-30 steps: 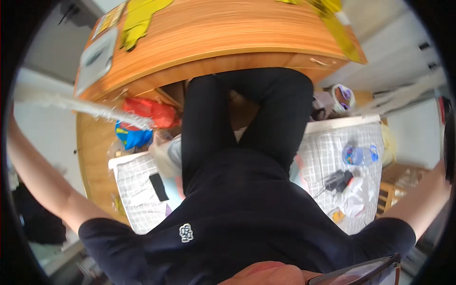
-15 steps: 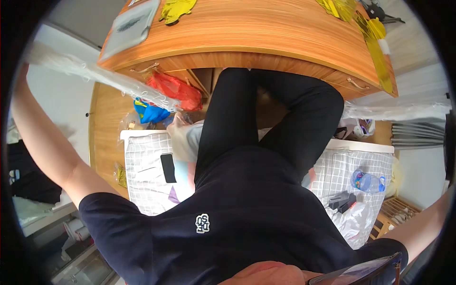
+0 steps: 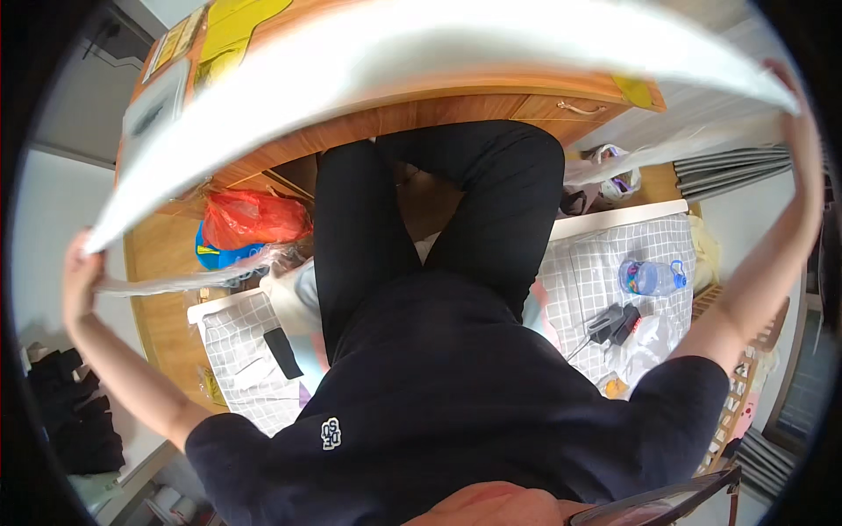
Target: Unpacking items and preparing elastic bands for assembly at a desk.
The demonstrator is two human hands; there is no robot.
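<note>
A wide white cloth (image 3: 263, 96) is stretched in an arc between my raised hands, over the wooden desk (image 3: 395, 118). It is blurred and hides much of the desktop. At the far left my left hand (image 3: 81, 279) is closed on one end of it. My right hand (image 3: 794, 110), up at the far right, grips the other end, its fingers partly smeared. Thin, whitish see-through trim (image 3: 189, 284) hangs below the cloth near my left hand, and a similar strip shows below my right.
Beneath the desk's left side lie a red plastic bag (image 3: 254, 219) and a blue bag (image 3: 224, 256). Beside my legs on the checked bedding (image 3: 579, 254) are a water bottle (image 3: 649, 278), dark grey objects (image 3: 614, 324) and a black flat item (image 3: 282, 353). A wooden rack (image 3: 741, 386) stands at right.
Both hands have come in from the view's edges, with the white cloth now spread across the desk. My body has shifted, so the desk and bedding sit further left in view.
</note>
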